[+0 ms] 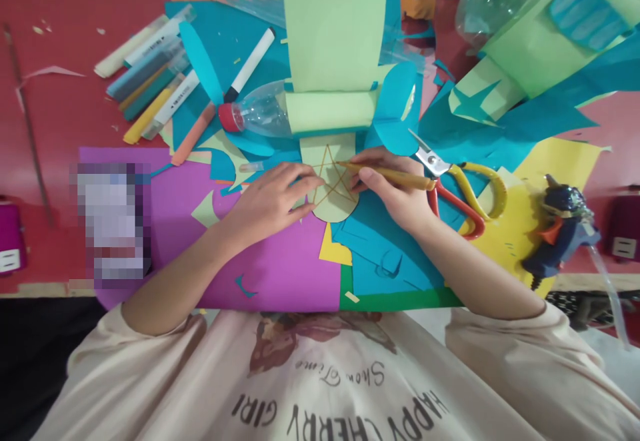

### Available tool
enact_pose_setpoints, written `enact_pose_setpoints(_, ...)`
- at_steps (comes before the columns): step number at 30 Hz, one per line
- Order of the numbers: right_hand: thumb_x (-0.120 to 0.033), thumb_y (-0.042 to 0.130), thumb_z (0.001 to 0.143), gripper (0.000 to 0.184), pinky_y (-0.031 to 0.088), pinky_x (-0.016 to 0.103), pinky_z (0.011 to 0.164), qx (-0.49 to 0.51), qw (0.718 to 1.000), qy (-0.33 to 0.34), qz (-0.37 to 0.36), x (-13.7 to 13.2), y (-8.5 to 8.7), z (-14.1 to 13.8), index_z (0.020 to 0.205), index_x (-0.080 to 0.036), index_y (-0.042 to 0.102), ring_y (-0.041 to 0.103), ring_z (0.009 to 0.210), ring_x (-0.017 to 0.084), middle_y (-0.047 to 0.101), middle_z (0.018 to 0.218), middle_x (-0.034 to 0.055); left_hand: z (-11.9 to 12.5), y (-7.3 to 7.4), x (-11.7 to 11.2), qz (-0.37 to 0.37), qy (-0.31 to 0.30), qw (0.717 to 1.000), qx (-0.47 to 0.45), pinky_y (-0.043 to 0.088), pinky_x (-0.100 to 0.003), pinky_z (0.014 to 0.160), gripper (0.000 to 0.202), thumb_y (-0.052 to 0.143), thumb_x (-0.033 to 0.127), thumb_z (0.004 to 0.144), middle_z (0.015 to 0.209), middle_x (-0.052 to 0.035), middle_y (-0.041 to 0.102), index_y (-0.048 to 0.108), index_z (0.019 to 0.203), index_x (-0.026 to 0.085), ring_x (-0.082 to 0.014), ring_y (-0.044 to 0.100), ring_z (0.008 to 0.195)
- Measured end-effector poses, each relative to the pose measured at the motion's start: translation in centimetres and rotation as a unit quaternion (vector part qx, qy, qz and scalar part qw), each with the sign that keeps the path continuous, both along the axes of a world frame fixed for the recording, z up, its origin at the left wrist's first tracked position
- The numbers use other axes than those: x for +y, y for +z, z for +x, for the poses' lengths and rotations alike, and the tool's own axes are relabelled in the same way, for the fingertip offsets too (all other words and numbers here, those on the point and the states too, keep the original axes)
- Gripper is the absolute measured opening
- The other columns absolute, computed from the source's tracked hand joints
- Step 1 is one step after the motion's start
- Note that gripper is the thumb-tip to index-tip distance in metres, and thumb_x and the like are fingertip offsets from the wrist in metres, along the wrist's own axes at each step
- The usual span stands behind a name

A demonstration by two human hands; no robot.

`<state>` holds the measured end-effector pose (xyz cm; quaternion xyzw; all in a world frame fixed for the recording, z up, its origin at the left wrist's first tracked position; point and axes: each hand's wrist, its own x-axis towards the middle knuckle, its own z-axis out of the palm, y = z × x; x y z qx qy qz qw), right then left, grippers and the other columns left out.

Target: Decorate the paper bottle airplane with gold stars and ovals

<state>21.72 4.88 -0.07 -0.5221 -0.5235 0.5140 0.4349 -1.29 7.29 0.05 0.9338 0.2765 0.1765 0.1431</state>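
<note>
My right hand (395, 184) is closed around a yellow-brown marker pen (395, 174), its tip on a pale green paper strip (327, 211) with a rounded end. A thin star outline is drawn on that strip. My left hand (275, 201) lies with fingers stretched out, fingertips on the strip's left edge. Just beyond lies a plastic bottle (260, 109) with a red cap, wrapped in pale green paper. A long pale green paper panel (335, 24) extends away from it, and a blue paper piece (397, 108) sits at its right end.
Scissors (450, 181) with red and yellow handles lie right of my right hand. Farther right is a glue gun (560, 228). Several markers (155, 74) lie at the left, above purple paper (280, 261). Another green-wrapped bottle (530, 48) is at the upper right.
</note>
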Motion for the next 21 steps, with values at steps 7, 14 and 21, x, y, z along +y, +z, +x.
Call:
enact_pose_setpoints(7, -0.05, 0.068, 0.081, 0.032, 0.047, 0.022, 0.048, -0.027, 0.999, 0.037, 0.016, 0.3, 0.1, 0.1, 0.075, -0.019, 0.062, 0.058, 0.051, 0.009, 0.062, 0.061, -0.002, 0.6, 0.6, -1.1, 0.1, -0.034, 0.994, 0.041, 0.053, -0.028, 0.071, 0.026, 0.042, 0.012, 0.1, 0.089, -0.0058, 0.068, 0.067, 0.105, 0.017, -0.017, 0.064, 0.077)
enact_pose_setpoints(14, -0.034, 0.065, 0.084, 0.017, 0.051, 0.024, 0.058, -0.088, 0.993, 0.065, 0.043, 0.2, 0.4, 0.3, 0.078, -0.019, 0.069, 0.064, 0.062, 0.011, 0.072, 0.076, 0.0026, 1.2, 0.8, -1.8, 0.119, -0.083, 0.989, 0.034, 0.054, -0.03, 0.078, 0.029, 0.04, 0.006, 0.099, 0.106, -0.0066, 0.073, 0.066, 0.11, 0.012, -0.0163, 0.064, 0.084)
enact_pose_setpoints(21, -0.026, 0.062, 0.082, 0.013, 0.048, 0.022, 0.053, -0.138, 0.984, 0.091, 0.072, 0.3, 0.4, 0.4, 0.072, -0.019, 0.067, 0.058, 0.056, 0.01, 0.069, 0.066, -0.0003, 1.1, 0.7, -1.7, 0.096, -0.096, 0.991, 0.012, 0.055, -0.031, 0.08, 0.025, 0.046, 0.007, 0.095, 0.115, -0.0074, 0.072, 0.065, 0.111, 0.009, -0.0179, 0.062, 0.087)
